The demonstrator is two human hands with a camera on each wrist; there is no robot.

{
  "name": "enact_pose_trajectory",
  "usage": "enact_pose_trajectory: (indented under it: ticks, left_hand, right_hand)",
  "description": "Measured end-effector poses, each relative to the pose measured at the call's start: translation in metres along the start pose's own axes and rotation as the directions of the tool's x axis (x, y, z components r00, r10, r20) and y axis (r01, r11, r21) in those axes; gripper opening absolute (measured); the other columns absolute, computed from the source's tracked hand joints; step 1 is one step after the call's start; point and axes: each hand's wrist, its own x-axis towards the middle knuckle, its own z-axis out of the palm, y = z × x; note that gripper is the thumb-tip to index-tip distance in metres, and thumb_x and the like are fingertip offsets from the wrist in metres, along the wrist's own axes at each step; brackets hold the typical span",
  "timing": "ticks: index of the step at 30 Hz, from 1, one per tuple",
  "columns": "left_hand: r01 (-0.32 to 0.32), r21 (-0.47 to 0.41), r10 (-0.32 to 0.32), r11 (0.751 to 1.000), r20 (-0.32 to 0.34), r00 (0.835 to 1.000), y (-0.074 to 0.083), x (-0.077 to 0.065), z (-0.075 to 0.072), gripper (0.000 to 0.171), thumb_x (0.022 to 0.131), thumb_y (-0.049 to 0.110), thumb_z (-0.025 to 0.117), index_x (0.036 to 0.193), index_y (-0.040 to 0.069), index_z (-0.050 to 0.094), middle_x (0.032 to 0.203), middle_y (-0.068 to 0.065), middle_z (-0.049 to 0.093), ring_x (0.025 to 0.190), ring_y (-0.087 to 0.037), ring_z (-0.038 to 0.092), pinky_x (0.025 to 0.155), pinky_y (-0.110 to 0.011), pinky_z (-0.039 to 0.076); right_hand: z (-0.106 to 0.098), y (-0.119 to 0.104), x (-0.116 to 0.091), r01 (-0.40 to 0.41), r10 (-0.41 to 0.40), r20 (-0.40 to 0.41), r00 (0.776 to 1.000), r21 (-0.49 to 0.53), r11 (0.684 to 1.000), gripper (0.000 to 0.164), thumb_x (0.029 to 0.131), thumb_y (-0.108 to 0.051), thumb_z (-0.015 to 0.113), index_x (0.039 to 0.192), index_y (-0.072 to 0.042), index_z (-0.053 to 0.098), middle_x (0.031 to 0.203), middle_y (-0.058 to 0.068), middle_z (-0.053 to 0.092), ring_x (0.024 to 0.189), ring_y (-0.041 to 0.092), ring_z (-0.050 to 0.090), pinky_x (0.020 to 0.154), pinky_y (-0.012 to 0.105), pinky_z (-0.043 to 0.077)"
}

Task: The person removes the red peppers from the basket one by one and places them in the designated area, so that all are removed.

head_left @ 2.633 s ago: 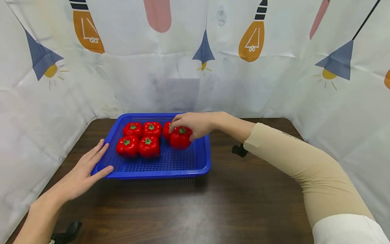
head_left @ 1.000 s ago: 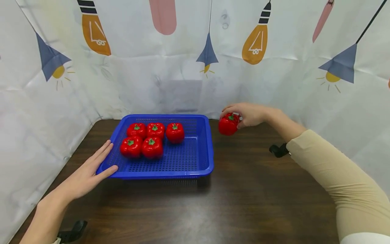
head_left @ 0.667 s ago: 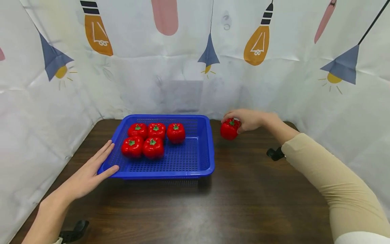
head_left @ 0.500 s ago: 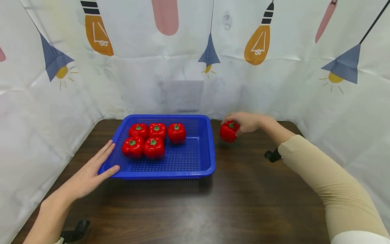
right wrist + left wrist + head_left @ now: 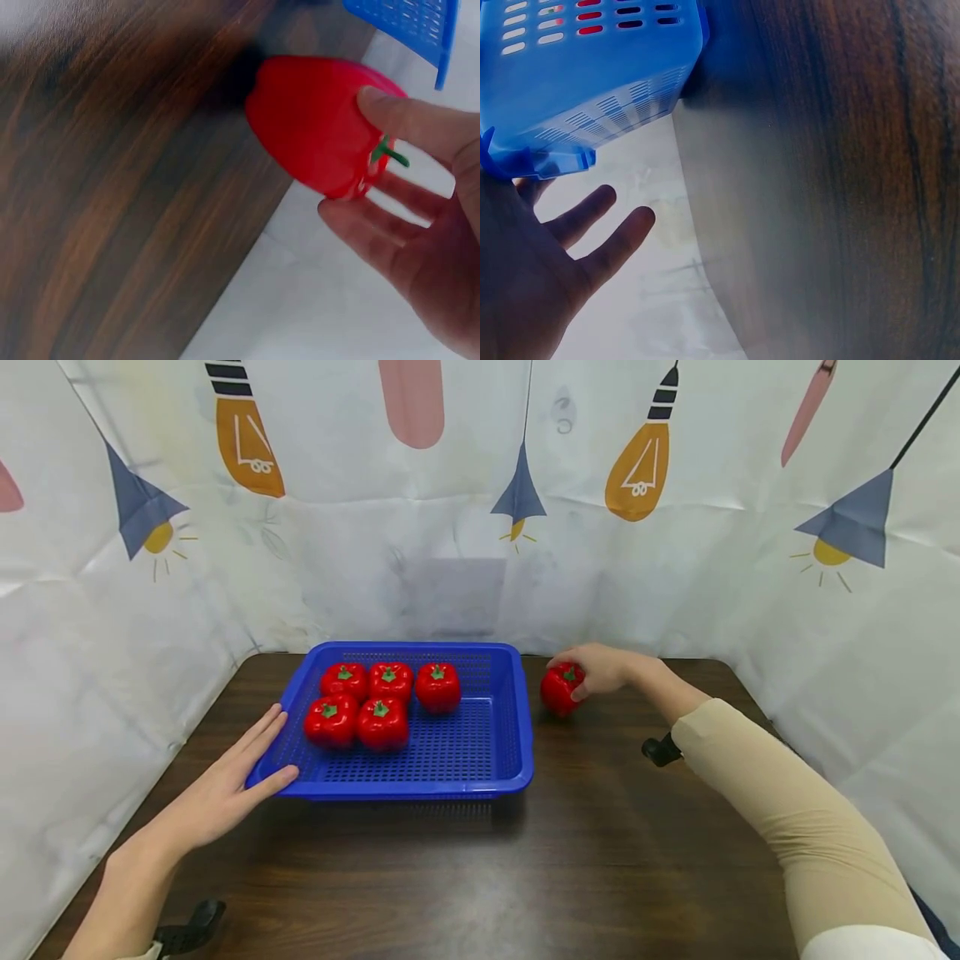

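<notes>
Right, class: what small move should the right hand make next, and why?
Probably seat the red pepper fully on the table: the right hand grips it outside the blue basket, its base near the surface, though contact is unclear.

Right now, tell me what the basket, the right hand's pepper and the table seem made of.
Basket: likely moulded plastic, smooth sheen, regular slots. Held pepper: probably plastic or coated foam, glossy, uniformly red. Table: wood or printed laminate, dark grain, soft reflection.

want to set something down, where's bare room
Bare: wooden tabletop in front of the blue basket, and its front-right floor. Crowded: its left half, four red bell peppers inside, left hand at the rim; right of it, the right hand holds another pepper.
</notes>
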Motion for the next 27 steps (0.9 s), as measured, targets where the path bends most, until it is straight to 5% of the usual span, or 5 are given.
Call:
enact_pose_trajectory:
  ticks: [9,27]
  left_hand:
    - [-0.004,-0.001,0.004,1.0,-0.006,1.0,0.0,0.0,0.001,0.083,0.101,0.033,0.063,0.166,0.015,0.015,0.172,-0.011,0.004,0.152,-0.049,0.01,0.108,-0.079,0.017]
    - [-0.016,-0.016,0.015,1.0,-0.014,1.0,0.0,-0.002,0.004,0.081,0.103,0.034,0.06,0.167,0.016,0.013,0.172,-0.009,0.004,0.153,-0.047,0.009,0.109,-0.079,0.015]
  right_hand:
    - [0.003,0.0,0.004,-0.115,0.116,-0.051,0.992,0.032,0.993,0.063,0.091,-0.013,0.074,0.149,-0.004,0.051,0.14,0.021,0.057,0.128,0.04,0.051,0.1,0.053,0.049]
    - [0.014,0.002,-0.001,-0.128,0.137,-0.136,0.981,0.069,0.989,0.065,0.096,-0.032,0.07,0.15,-0.005,0.045,0.142,0.024,0.049,0.129,0.042,0.047,0.101,0.058,0.046]
